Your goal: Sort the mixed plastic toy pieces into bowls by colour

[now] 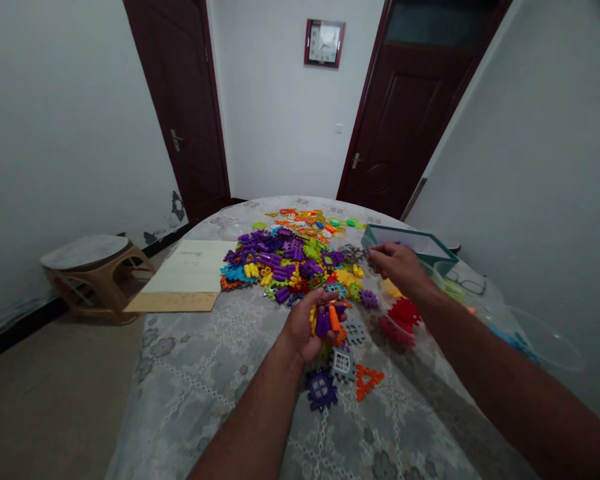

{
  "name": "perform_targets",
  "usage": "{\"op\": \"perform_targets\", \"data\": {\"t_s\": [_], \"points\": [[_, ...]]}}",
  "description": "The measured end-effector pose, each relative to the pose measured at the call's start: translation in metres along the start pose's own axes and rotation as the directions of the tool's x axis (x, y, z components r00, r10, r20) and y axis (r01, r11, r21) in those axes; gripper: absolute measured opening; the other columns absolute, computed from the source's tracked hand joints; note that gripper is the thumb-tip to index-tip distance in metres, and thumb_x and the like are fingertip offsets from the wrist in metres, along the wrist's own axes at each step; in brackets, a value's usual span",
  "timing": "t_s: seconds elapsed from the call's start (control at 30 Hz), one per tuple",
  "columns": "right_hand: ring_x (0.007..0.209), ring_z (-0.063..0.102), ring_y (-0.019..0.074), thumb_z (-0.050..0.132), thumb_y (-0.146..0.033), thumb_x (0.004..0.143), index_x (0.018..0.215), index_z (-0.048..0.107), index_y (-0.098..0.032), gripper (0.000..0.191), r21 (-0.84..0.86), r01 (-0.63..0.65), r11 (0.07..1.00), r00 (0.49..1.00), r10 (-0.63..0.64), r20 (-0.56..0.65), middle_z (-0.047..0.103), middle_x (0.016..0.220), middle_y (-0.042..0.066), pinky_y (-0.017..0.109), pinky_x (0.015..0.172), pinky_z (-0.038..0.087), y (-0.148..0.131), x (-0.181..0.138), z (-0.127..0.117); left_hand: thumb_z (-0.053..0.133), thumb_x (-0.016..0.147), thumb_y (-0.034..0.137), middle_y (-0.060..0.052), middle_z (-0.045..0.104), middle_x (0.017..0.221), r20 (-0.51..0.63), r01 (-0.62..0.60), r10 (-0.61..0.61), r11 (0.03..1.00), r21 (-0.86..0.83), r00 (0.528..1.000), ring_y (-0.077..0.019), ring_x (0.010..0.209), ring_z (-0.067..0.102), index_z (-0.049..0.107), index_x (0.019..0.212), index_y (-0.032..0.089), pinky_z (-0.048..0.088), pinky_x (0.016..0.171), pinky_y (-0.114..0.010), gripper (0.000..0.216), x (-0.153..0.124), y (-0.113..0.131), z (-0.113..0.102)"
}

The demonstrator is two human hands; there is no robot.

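Observation:
My left hand (300, 331) is palm up and curled around a handful of small plastic building pieces (324, 321), in purple, orange and yellow. It hovers over the near side of a large heap of toy building pieces (280, 257). Beyond it to the right, the fingertips of my right hand (397, 265) are pinched at a grey plastic building piece (354, 253), which is blurred. Below my left hand lie a dark purple window piece (322, 389), a grey window piece (343, 364) and an orange triangle piece (368, 381).
Red pieces (404, 319) lie in a clear container beneath my right forearm. A green-rimmed box (410, 235) stands at the back right, near eyeglasses (473, 285). An opened cardboard folder (180, 275) rests at the table's left, beside a stool (93, 257).

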State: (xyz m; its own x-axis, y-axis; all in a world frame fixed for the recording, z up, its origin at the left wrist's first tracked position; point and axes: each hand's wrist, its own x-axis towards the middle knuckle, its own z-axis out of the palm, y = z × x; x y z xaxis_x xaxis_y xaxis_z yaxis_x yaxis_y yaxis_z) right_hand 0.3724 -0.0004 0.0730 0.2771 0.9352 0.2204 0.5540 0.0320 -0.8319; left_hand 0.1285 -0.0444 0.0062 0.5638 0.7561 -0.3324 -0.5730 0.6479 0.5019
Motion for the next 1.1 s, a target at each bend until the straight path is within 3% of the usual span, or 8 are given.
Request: {"op": "perform_targets", "data": {"t_s": [0.13,0.27,0.4,0.5,0.6,0.67,0.93,1.1], "points": [[0.056,0.062,0.0141,0.067,-0.029,0.085,0.115,0.074,-0.011,0.036,-0.054,-0.039,0.998,0.992,0.032,-0.124,0.071,0.073,0.006,0.02,0.045,0.043,0.005,0.048,-0.003,0.058,0.097,0.037,-0.014,0.075,0.087,-0.015,-0.018,0.018,0.998,-0.052,1.0,-0.0232,0.07,0.075,0.07,0.106,0.011,0.04,0.038,-0.02,0.03,-0.001,0.003,0.001],[0.063,0.067,0.0166,0.064,-0.029,0.088,0.134,0.066,-0.01,0.05,-0.062,-0.046,0.997,0.991,0.038,-0.131,0.076,0.087,0.01,0.024,0.049,0.047,0.0,0.05,0.003,0.057,0.097,0.039,-0.013,0.075,0.086,-0.006,-0.019,0.019,0.997,-0.068,1.0,-0.0232,0.069,0.075,0.068,0.11,0.012,0.04,0.038,-0.02,0.031,-0.001,0.003,0.001],[0.066,0.066,0.0169,0.061,-0.034,0.094,0.116,0.076,-0.018,0.031,-0.124,0.097,0.988,0.992,-0.086,0.088,0.074,0.08,0.006,0.026,0.056,0.05,-0.017,-0.003,0.013,0.057,0.098,0.039,-0.014,0.075,0.086,-0.013,-0.019,0.018,0.997,-0.075,1.0,-0.0237,0.069,0.075,0.067,0.113,0.012,0.04,0.038,-0.02,0.032,-0.001,0.004,0.002],[0.071,0.066,0.0171,0.059,-0.039,0.099,0.113,0.077,-0.022,0.028,-0.16,0.311,0.937,0.919,-0.253,0.302,0.075,0.088,0.005,0.029,0.065,0.052,-0.031,-0.06,0.024,0.054,0.099,0.037,-0.013,0.075,0.085,-0.011,-0.031,0.031,0.997,-0.072,0.999,-0.0222,0.066,0.074,0.068,0.111,0.012,0.039,0.037,-0.02,0.032,-0.002,0.004,0.003],[0.084,0.065,0.0188,0.061,-0.036,0.1,0.115,0.075,-0.024,0.024,-0.162,0.477,0.864,0.84,-0.393,0.373,0.072,0.099,0.006,0.033,0.076,0.053,-0.035,-0.103,0.037,0.052,0.099,0.034,-0.011,0.074,0.081,-0.003,-0.066,0.066,0.996,-0.053,0.998,-0.0184,0.057,0.069,0.07,0.105,0.012,0.041,0.037,-0.022,0.029,-0.001,0.003,0.004],[0.089,0.063,0.02,0.063,-0.032,0.1,0.114,0.074,-0.024,0.02,-0.194,0.522,0.831,0.827,-0.436,0.355,0.068,0.099,0.006,0.035,0.082,0.052,-0.033,-0.119,0.046,0.052,0.099,0.033,-0.01,0.073,0.079,-0.021,-0.079,0.079,0.996,-0.03,0.997,-0.0173,0.054,0.066,0.071,0.1,0.012,0.041,0.037,-0.023,0.029,-0.001,0.001,0.006],[0.096,0.061,0.0203,0.06,-0.016,0.096,0.094,0.066,-0.021,0.008,-0.133,0.432,0.892,0.892,-0.4,0.212,0.063,0.1,0.005,0.034,0.085,0.048,-0.028,-0.129,0.064,0.058,0.094,0.022,-0.008,0.073,0.077,-0.081,-0.153,0.152,0.988,-0.014,0.985,-0.0164,0.064,0.07,0.071,0.09,0.009,0.058,0.058,-0.025,0.019,0.004,-0.002,0.01],[0.082,0.063,0.0179,0.055,-0.027,0.098,0.101,0.065,-0.022,0.012,-0.004,0.195,0.981,0.976,-0.194,0.104,0.067,0.091,0.002,0.031,0.074,0.048,-0.033,-0.132,0.053,0.057,0.096,0.026,-0.007,0.07,0.074,-0.057,-0.134,0.136,0.99,0.04,0.989,-0.0161,0.054,0.065,0.07,0.099,0.009,0.046,0.039,-0.023,0.021,0.005,-0.001,0.006]]}}
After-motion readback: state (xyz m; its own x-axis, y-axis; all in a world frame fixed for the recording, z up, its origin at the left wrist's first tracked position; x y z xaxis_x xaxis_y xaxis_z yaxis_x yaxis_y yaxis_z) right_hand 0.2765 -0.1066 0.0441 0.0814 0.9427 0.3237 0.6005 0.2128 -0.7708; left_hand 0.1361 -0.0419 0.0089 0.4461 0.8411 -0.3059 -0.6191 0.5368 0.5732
